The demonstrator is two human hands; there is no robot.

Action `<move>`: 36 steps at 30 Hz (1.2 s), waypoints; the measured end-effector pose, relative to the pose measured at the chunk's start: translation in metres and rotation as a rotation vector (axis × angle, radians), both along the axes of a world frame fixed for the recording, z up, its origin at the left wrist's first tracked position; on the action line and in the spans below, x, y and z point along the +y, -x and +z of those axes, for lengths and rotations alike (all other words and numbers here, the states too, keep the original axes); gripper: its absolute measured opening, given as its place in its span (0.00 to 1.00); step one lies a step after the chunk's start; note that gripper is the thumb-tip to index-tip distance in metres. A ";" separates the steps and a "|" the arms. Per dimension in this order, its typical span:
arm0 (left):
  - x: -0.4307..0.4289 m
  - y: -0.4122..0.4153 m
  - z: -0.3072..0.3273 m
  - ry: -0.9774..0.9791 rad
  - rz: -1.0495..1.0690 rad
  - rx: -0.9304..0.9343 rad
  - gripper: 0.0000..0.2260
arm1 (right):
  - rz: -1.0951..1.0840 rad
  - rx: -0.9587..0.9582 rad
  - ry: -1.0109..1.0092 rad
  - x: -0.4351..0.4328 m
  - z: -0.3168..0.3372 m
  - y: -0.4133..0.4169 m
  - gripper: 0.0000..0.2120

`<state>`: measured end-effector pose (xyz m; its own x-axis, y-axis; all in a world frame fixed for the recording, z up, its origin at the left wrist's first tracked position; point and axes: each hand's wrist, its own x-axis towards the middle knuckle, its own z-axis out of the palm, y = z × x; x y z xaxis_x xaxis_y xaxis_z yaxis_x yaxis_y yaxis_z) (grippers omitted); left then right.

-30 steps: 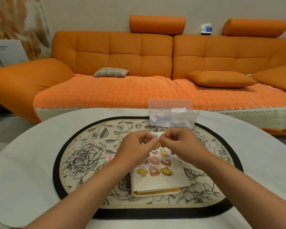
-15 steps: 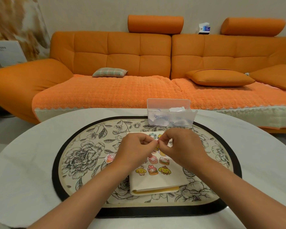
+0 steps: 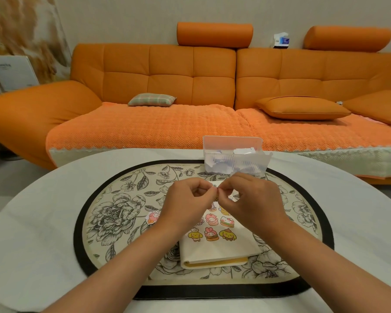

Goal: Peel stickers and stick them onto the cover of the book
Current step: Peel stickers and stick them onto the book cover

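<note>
A cream-covered book lies closed on the floral placemat, with several cartoon stickers on its cover. My left hand and my right hand meet above the far half of the book. Both pinch one small sticker between their fingertips; only a sliver of it shows. A loose pink sticker lies on the placemat just left of my left hand.
A clear plastic box holding white paper scraps stands behind the book at the placemat's far edge. The white round table carries the placemat. An orange sofa with cushions fills the background.
My hands have stayed joined on the sticker, with the fingers shifting slightly. The view has dipped a little.
</note>
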<state>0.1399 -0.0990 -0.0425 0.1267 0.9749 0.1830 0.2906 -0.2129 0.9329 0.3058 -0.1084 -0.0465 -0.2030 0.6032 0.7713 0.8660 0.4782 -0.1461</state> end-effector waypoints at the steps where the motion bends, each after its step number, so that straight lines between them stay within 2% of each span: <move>1: 0.000 -0.001 0.000 -0.002 -0.008 -0.003 0.06 | -0.001 -0.018 -0.045 0.000 0.000 -0.001 0.03; 5: -0.002 -0.004 -0.001 0.000 -0.002 -0.035 0.06 | -0.029 -0.121 -0.209 0.004 -0.003 -0.001 0.08; 8: -0.002 -0.002 0.000 -0.022 0.004 -0.025 0.06 | -0.002 -0.115 -0.151 0.003 -0.002 0.000 0.08; 10: -0.001 0.001 0.000 -0.046 -0.004 -0.003 0.06 | 0.045 0.022 0.025 0.000 0.003 0.002 0.06; 13: -0.001 0.003 -0.001 -0.077 -0.011 0.016 0.06 | 0.148 0.411 0.393 -0.003 0.011 0.002 0.04; 15: 0.000 0.002 0.000 -0.079 -0.013 0.014 0.06 | 0.178 0.528 0.469 -0.003 0.011 0.000 0.03; 16: 0.000 0.002 0.000 -0.084 -0.019 0.014 0.05 | 0.158 0.493 0.441 -0.003 0.011 -0.001 0.04; 20: -0.002 -0.003 -0.001 -0.032 -0.048 -0.052 0.03 | -0.006 0.116 0.149 -0.003 0.005 -0.002 0.06; 24: -0.003 -0.007 -0.004 0.044 -0.017 -0.151 0.04 | -0.025 -0.140 -0.185 0.003 -0.002 -0.005 0.06; 26: -0.003 -0.007 -0.003 0.050 0.013 -0.170 0.04 | -0.023 -0.218 -0.246 0.005 -0.003 -0.004 0.09; 27: -0.003 -0.006 -0.003 0.047 0.029 -0.167 0.04 | -0.006 -0.199 -0.205 0.005 -0.002 -0.003 0.09; 29: -0.001 -0.003 -0.002 0.032 0.041 -0.154 0.04 | 0.049 -0.002 0.017 0.000 0.002 0.002 0.09; 31: 0.002 0.001 -0.002 0.008 0.014 -0.140 0.04 | 0.126 0.350 0.352 -0.005 0.010 0.005 0.07; 33: 0.005 0.003 0.000 -0.017 -0.017 -0.117 0.04 | 0.207 0.677 0.592 -0.006 0.019 0.005 0.04; 34: 0.005 0.004 0.002 -0.026 -0.028 -0.106 0.04 | 0.226 0.758 0.659 -0.007 0.022 0.004 0.04; 36: 0.005 0.004 0.004 -0.037 -0.044 -0.100 0.03 | 0.238 0.798 0.722 -0.009 0.026 0.003 0.02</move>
<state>0.1362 -0.0939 -0.0386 0.1487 0.9611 0.2328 0.1859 -0.2584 0.9480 0.3029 -0.1171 -0.0205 0.0260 0.9765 0.2138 0.2953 0.1968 -0.9349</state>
